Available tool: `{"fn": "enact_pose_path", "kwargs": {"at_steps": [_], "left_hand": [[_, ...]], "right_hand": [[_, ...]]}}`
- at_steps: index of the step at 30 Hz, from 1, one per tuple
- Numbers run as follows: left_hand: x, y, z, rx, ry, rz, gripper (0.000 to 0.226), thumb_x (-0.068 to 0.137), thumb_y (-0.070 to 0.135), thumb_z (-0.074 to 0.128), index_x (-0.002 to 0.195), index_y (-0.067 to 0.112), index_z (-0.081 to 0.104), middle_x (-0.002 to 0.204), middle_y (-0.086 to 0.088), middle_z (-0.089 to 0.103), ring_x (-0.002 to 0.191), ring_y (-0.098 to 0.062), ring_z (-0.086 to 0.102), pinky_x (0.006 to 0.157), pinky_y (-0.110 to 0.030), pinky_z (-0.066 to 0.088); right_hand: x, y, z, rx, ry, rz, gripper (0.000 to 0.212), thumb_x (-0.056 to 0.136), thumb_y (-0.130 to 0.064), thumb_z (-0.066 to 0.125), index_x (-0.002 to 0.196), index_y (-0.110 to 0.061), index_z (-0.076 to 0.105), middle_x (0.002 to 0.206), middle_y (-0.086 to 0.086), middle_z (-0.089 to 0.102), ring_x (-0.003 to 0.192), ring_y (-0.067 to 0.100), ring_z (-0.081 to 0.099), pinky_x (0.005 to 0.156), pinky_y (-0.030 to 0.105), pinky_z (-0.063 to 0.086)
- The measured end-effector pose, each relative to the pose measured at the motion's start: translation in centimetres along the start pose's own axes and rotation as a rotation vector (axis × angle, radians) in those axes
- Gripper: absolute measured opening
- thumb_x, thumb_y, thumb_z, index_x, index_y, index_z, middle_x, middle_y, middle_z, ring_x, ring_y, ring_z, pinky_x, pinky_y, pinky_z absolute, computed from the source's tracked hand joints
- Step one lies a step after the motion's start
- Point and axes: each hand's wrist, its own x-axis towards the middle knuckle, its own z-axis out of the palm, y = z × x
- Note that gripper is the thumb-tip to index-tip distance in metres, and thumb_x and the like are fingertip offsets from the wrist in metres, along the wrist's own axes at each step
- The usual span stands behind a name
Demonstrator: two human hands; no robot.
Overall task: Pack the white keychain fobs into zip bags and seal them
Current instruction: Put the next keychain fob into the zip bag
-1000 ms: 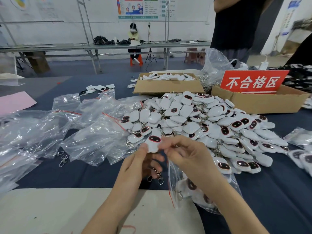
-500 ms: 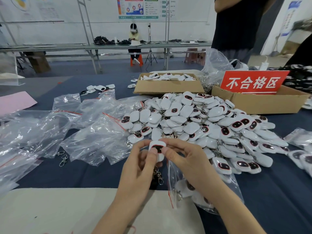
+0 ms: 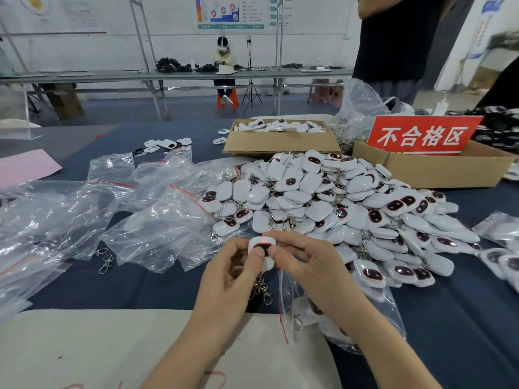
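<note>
Both thumbs press one white keychain fob (image 3: 263, 244), held upright, its clasp (image 3: 265, 293) hanging below. The left hand (image 3: 233, 273) pinches its left side and the right hand (image 3: 306, 265) its right. The part-filled zip bag (image 3: 384, 318) lies just beneath the right wrist, so that hand is nearer. The bag's red-striped mouth appears to face left.

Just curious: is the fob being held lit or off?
Lit: a small red light glows near the top of the fob, pinched between the left hand and right hand.
</note>
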Motion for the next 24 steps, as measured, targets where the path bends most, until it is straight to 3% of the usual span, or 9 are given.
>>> {"fn": "enact_pose_path", "kwargs": {"at_steps": [4,7,18,22,24], "left_hand": [[0.0,-0.01,0.05,-0.006,0.003,0.015,0.011,0.096,0.03,0.061,0.094,0.03,0.072,0.075,0.013,0.065,0.071,-0.003,0.057,0.067,-0.015,0.047],[-0.02,-0.06,0.07,-0.005,-0.013,0.021,0.015,0.092,0.038,0.06,0.094,0.03,0.072,0.073,0.014,0.064,0.069,-0.002,0.056,0.065,-0.014,0.045],[-0.04,-0.39,0.0,0.022,-0.03,0.047,0.01,0.097,0.036,0.063,0.1,0.033,0.073,0.075,0.011,0.068,0.068,-0.004,0.056,0.063,-0.015,0.045],[-0.15,-0.6,0.1,0.041,-0.046,0.024,0.016,0.092,0.033,0.065,0.106,0.037,0.071,0.089,0.004,0.075,0.084,-0.026,0.065,0.072,-0.026,0.052],[-0.15,-0.64,0.18,0.032,-0.042,0.019,0.019,0.089,0.034,0.067,0.108,0.037,0.071,0.091,0.001,0.075,0.089,-0.028,0.066,0.076,-0.031,0.053]], "right_hand": [[0.13,0.27,0.08,0.049,0.02,0.015,0.022,0.093,-0.008,0.067,0.109,-0.022,0.074,0.097,0.0,0.078,0.094,0.016,0.073,0.092,0.031,0.058],[0.23,0.49,0.2,0.038,0.049,0.02,0.02,0.092,-0.012,0.069,0.103,-0.028,0.075,0.093,0.001,0.078,0.093,0.019,0.073,0.092,0.037,0.058],[0.25,0.78,0.29,-0.033,0.068,-0.039,0.029,0.092,-0.017,0.07,0.09,-0.046,0.074,0.091,-0.002,0.077,0.088,0.019,0.073,0.088,0.04,0.059],[0.37,0.92,0.16,0.012,0.051,-0.025,0.018,0.093,-0.019,0.069,0.102,-0.033,0.074,0.095,-0.004,0.078,0.092,0.015,0.074,0.087,0.033,0.06],[0.38,0.87,0.04,0.072,0.032,-0.004,0.019,0.094,-0.015,0.067,0.104,-0.03,0.074,0.097,-0.003,0.078,0.094,0.015,0.074,0.084,0.027,0.06]]}}
